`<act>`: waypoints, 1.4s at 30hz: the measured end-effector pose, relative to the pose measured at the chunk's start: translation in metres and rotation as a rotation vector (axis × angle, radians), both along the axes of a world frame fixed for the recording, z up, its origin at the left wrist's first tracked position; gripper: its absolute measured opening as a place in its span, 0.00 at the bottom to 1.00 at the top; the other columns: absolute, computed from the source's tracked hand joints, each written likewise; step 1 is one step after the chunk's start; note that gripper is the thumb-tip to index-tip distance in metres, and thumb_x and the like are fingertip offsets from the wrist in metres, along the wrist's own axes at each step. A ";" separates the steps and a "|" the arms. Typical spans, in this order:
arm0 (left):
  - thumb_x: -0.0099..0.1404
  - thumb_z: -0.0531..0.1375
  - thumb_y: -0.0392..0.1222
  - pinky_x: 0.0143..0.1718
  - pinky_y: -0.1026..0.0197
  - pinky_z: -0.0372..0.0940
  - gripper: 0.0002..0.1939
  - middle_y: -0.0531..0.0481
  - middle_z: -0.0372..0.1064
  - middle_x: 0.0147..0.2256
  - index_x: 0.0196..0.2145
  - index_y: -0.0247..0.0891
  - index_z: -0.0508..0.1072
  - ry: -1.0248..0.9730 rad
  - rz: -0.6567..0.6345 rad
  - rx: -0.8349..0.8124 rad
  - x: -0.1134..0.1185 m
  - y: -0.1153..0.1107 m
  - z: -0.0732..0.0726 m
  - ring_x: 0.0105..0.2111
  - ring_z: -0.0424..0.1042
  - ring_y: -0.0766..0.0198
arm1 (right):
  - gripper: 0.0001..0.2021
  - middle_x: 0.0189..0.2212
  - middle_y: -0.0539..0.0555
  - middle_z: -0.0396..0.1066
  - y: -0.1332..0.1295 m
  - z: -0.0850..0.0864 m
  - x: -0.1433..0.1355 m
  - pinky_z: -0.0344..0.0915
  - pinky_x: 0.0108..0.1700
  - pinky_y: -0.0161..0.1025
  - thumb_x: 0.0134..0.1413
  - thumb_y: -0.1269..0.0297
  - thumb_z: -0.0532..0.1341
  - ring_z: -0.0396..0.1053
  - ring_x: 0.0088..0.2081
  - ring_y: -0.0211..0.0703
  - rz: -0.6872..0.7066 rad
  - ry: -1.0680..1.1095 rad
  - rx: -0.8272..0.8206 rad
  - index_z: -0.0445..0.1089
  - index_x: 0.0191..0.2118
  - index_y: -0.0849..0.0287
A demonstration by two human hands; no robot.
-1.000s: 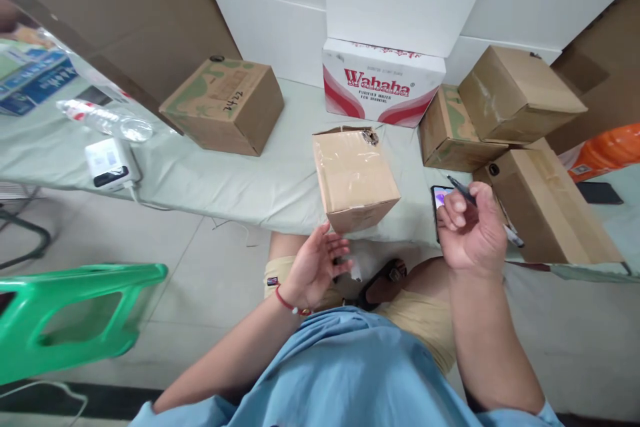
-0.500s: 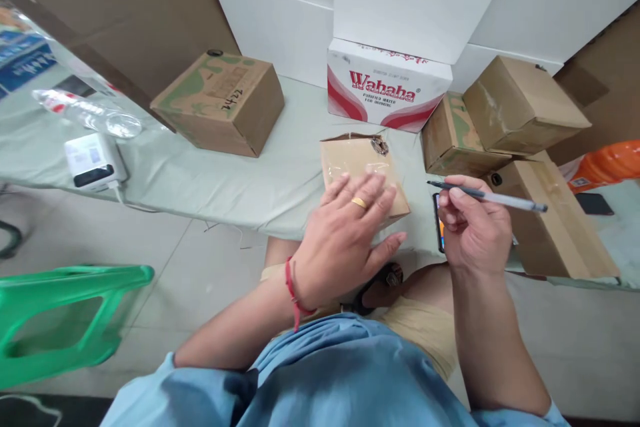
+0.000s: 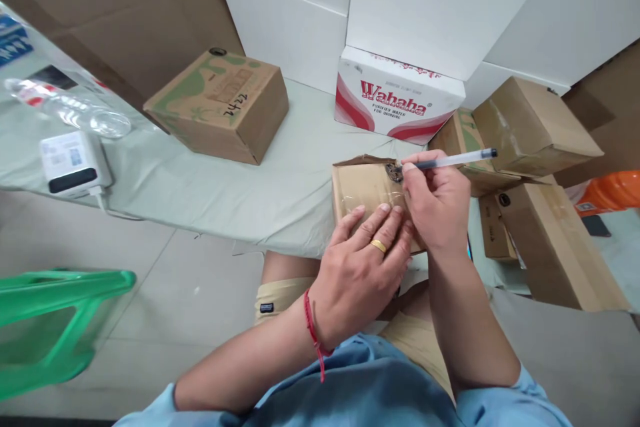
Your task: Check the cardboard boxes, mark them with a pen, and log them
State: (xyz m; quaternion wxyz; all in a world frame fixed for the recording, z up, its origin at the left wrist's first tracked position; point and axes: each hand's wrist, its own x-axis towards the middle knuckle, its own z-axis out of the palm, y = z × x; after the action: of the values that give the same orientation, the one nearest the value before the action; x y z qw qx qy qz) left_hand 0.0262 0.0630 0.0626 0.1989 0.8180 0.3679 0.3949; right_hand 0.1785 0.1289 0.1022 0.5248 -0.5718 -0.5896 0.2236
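A small brown cardboard box (image 3: 356, 188) sits at the table's front edge, with clear tape across its top and a dark scribbled mark (image 3: 394, 172) near its far right corner. My left hand (image 3: 365, 260) lies flat on the box's top, fingers stretched out, a gold ring and a red string bracelet on it. Pinched in my right hand (image 3: 440, 203) is a pen (image 3: 457, 159) with a clear barrel and dark ends. The pen's tip is down at the dark mark; my fingers partly hide the contact.
A cardboard box marked 2422 (image 3: 225, 103) stands at the back left, a white Wahaha carton (image 3: 397, 97) behind. Several brown boxes (image 3: 535, 123) are stacked right, near an orange bottle (image 3: 610, 188). Left are a white device (image 3: 75, 160), a clear bottle (image 3: 75, 110) and a green stool (image 3: 75, 320).
My right hand has moved left with the pen, from beside the box to the dark mark on its top. My left hand stays on the box. The whole view has shifted slightly.
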 end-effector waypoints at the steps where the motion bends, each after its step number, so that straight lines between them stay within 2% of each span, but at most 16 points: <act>1: 0.78 0.62 0.39 0.75 0.39 0.59 0.20 0.38 0.74 0.67 0.65 0.41 0.78 0.041 0.035 0.098 0.001 0.000 -0.001 0.68 0.74 0.44 | 0.06 0.25 0.45 0.68 0.000 -0.001 -0.001 0.60 0.29 0.33 0.68 0.62 0.63 0.62 0.25 0.33 -0.011 -0.007 -0.007 0.75 0.39 0.56; 3: 0.78 0.62 0.38 0.73 0.43 0.63 0.19 0.39 0.77 0.65 0.64 0.37 0.78 0.119 0.111 0.267 0.002 -0.001 -0.003 0.65 0.77 0.47 | 0.07 0.26 0.45 0.69 0.000 -0.002 -0.001 0.60 0.29 0.34 0.68 0.61 0.64 0.62 0.25 0.34 -0.026 -0.018 -0.018 0.76 0.40 0.57; 5: 0.77 0.63 0.38 0.72 0.45 0.64 0.18 0.40 0.78 0.64 0.62 0.34 0.79 0.166 0.163 0.353 0.002 -0.002 -0.003 0.64 0.78 0.49 | 0.08 0.26 0.45 0.70 0.001 -0.002 0.000 0.61 0.30 0.34 0.68 0.60 0.64 0.64 0.26 0.35 -0.031 -0.034 -0.025 0.76 0.40 0.58; 10: 0.77 0.63 0.38 0.70 0.47 0.64 0.18 0.42 0.80 0.63 0.61 0.33 0.79 0.179 0.189 0.372 0.003 -0.001 -0.001 0.63 0.78 0.52 | 0.09 0.27 0.46 0.71 0.005 -0.001 0.001 0.63 0.34 0.35 0.67 0.59 0.64 0.66 0.29 0.36 -0.051 -0.103 -0.052 0.78 0.41 0.59; 17: 0.76 0.64 0.38 0.68 0.46 0.64 0.19 0.42 0.79 0.63 0.61 0.32 0.78 0.170 0.189 0.370 0.003 -0.002 -0.003 0.64 0.78 0.51 | 0.07 0.24 0.45 0.68 0.001 -0.001 0.000 0.61 0.30 0.35 0.63 0.61 0.63 0.63 0.25 0.35 -0.164 -0.164 -0.047 0.75 0.35 0.58; 22: 0.77 0.63 0.38 0.67 0.45 0.66 0.17 0.42 0.79 0.63 0.60 0.32 0.79 0.182 0.187 0.381 0.003 -0.002 -0.004 0.64 0.78 0.51 | 0.09 0.24 0.45 0.67 -0.005 -0.005 -0.001 0.61 0.29 0.35 0.66 0.57 0.62 0.63 0.24 0.36 -0.292 -0.170 0.133 0.74 0.38 0.56; 25: 0.78 0.62 0.38 0.67 0.46 0.66 0.16 0.43 0.80 0.62 0.59 0.34 0.80 0.192 0.191 0.392 0.002 -0.002 -0.004 0.64 0.78 0.51 | 0.14 0.25 0.46 0.67 -0.007 -0.014 0.016 0.62 0.29 0.37 0.70 0.49 0.62 0.64 0.24 0.38 -0.425 -0.104 0.270 0.74 0.43 0.56; 27: 0.78 0.62 0.38 0.67 0.46 0.66 0.15 0.43 0.80 0.62 0.59 0.34 0.80 0.191 0.188 0.395 0.002 -0.001 -0.004 0.64 0.78 0.51 | 0.18 0.25 0.47 0.67 -0.008 -0.025 0.039 0.63 0.30 0.38 0.69 0.44 0.62 0.66 0.25 0.40 -0.448 -0.129 0.161 0.74 0.41 0.56; 28: 0.78 0.62 0.38 0.67 0.45 0.67 0.15 0.43 0.80 0.62 0.59 0.34 0.80 0.188 0.185 0.397 0.001 -0.001 -0.004 0.64 0.78 0.51 | 0.20 0.24 0.47 0.67 -0.008 -0.033 0.053 0.62 0.30 0.38 0.68 0.43 0.62 0.65 0.25 0.40 -0.420 -0.185 0.008 0.73 0.38 0.56; 31: 0.78 0.63 0.38 0.66 0.45 0.67 0.15 0.43 0.81 0.61 0.58 0.33 0.80 0.180 0.185 0.403 0.001 0.000 -0.003 0.63 0.78 0.51 | 0.22 0.21 0.47 0.64 -0.007 -0.062 0.091 0.58 0.32 0.37 0.65 0.44 0.64 0.62 0.25 0.39 -0.257 -0.472 -0.600 0.69 0.26 0.56; 32: 0.78 0.63 0.38 0.66 0.46 0.67 0.14 0.43 0.81 0.61 0.58 0.33 0.80 0.177 0.187 0.406 0.001 0.000 -0.003 0.63 0.79 0.51 | 0.22 0.20 0.48 0.65 -0.008 -0.073 0.099 0.57 0.32 0.38 0.64 0.47 0.65 0.62 0.25 0.39 -0.221 -0.534 -0.714 0.68 0.24 0.56; 35: 0.79 0.63 0.40 0.67 0.46 0.66 0.14 0.43 0.81 0.61 0.57 0.33 0.80 0.168 0.186 0.403 0.001 0.000 -0.002 0.62 0.79 0.51 | 0.18 0.21 0.51 0.69 -0.014 -0.101 0.114 0.57 0.34 0.39 0.60 0.51 0.68 0.67 0.28 0.44 -0.201 -0.631 -0.856 0.73 0.24 0.57; 37: 0.79 0.62 0.40 0.68 0.46 0.65 0.14 0.44 0.81 0.61 0.58 0.33 0.79 0.164 0.173 0.395 -0.001 -0.001 -0.001 0.63 0.79 0.51 | 0.17 0.28 0.56 0.76 -0.024 -0.112 0.118 0.61 0.38 0.41 0.63 0.49 0.67 0.72 0.34 0.49 -0.264 -0.684 -0.887 0.79 0.33 0.58; 39: 0.80 0.62 0.41 0.69 0.46 0.64 0.15 0.44 0.80 0.62 0.59 0.33 0.79 0.164 0.151 0.385 -0.003 -0.001 -0.001 0.63 0.79 0.51 | 0.21 0.44 0.64 0.80 -0.039 -0.118 0.125 0.66 0.47 0.45 0.68 0.46 0.62 0.75 0.45 0.57 -0.399 -0.745 -0.878 0.81 0.49 0.60; 41: 0.79 0.63 0.41 0.69 0.46 0.64 0.15 0.44 0.80 0.62 0.59 0.33 0.79 0.164 0.129 0.379 -0.005 -0.002 -0.001 0.64 0.79 0.51 | 0.32 0.60 0.75 0.72 -0.056 -0.121 0.135 0.65 0.59 0.53 0.70 0.46 0.59 0.70 0.60 0.68 -0.550 -0.802 -0.860 0.71 0.66 0.66; 42: 0.79 0.63 0.41 0.70 0.47 0.63 0.15 0.44 0.80 0.62 0.59 0.33 0.79 0.165 0.122 0.376 -0.005 -0.002 -0.001 0.63 0.79 0.51 | 0.37 0.64 0.80 0.67 -0.065 -0.123 0.140 0.63 0.63 0.57 0.70 0.45 0.59 0.65 0.64 0.74 -0.608 -0.823 -0.864 0.66 0.70 0.71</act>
State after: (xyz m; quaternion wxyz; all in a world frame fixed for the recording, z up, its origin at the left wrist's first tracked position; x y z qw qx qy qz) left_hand 0.0207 0.0614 0.0616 -0.0122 0.8464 0.3516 0.3999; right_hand 0.3185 0.0638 -0.0204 0.0209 -0.9099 -0.4119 0.0455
